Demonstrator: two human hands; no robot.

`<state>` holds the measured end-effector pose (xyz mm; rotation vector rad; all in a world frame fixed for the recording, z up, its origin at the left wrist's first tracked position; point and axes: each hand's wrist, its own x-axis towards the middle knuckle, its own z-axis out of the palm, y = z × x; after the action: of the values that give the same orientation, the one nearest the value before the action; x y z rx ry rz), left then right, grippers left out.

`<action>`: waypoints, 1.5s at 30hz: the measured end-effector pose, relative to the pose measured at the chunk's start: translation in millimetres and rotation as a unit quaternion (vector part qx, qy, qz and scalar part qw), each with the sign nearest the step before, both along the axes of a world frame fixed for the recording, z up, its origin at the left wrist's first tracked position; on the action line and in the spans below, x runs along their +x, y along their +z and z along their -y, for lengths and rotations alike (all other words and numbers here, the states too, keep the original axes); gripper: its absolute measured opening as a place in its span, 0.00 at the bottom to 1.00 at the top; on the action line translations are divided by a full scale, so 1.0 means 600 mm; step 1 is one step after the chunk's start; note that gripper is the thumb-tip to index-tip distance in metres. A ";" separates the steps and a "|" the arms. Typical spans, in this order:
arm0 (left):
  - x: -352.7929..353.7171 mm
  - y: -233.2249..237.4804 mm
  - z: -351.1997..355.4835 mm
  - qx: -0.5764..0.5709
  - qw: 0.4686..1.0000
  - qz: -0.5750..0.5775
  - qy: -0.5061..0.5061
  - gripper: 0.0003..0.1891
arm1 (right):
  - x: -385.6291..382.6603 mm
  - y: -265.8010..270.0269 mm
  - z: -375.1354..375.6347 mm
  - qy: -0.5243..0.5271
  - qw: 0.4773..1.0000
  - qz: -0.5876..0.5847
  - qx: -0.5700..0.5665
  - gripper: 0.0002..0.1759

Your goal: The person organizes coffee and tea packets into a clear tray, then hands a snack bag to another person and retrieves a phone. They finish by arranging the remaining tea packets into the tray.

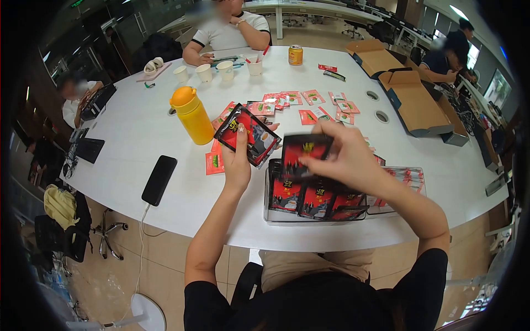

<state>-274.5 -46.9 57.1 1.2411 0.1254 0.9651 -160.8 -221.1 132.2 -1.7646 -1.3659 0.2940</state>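
My left hand point(237, 165) is closed around a small stack of black-and-red coffee sachets point(257, 139), thumb on top. Between the fingers and thumb of my right hand point(353, 157) is another coffee sachet point(298, 157), slightly blurred, held above a clear plastic box point(314, 221). Several coffee sachets point(285, 199) stand upright in the left part of that box. Its right part holds pink-and-white sachets point(409, 177), partly hidden by my right forearm. Loose pink sachets point(313, 97) lie spread beyond my hands, some tucked behind the held stack.
A yellow bottle point(194, 118) and a phone point(159, 180) on a cable are to the left. Paper cups point(203, 73) and a drink can point(295, 55) stand farther back. Open cardboard boxes point(414, 102) lie at right. A person point(229, 33) sits across the white table point(182, 220).
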 end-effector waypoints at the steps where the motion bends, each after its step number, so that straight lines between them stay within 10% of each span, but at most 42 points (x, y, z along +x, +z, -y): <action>1: 0.000 0.000 0.000 0.000 1.000 0.000 0.007 0.17 | -0.015 -0.003 0.009 0.002 0.999 -0.028 -0.015 0.15; 10: -0.003 -0.013 -0.002 0.050 0.999 -0.007 -0.003 0.16 | -0.050 -0.111 0.001 0.042 0.873 0.483 -0.049 0.20; 17: -0.005 -0.004 0.008 0.068 0.996 0.032 -0.037 0.16 | -0.058 -0.113 -0.013 0.002 0.784 0.615 -0.083 0.28; 28: -0.003 -0.015 0.008 0.067 0.991 0.034 -0.112 0.16 | -0.044 -0.082 -0.002 -0.006 0.864 0.500 -0.049 0.28; 39: -0.007 -0.018 0.014 0.512 0.855 -0.052 -0.057 0.17 | -0.033 -0.012 0.022 0.011 0.908 0.396 0.136 0.16; 45: 0.006 -0.029 0.017 0.521 0.853 -0.010 -0.036 0.22 | -0.024 -0.027 0.029 0.018 0.915 0.384 0.118 0.10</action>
<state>-270.9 -57.2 40.0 2.2268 -0.4998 0.9655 -175.4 -238.4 116.1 -1.7074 -1.8730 -0.5969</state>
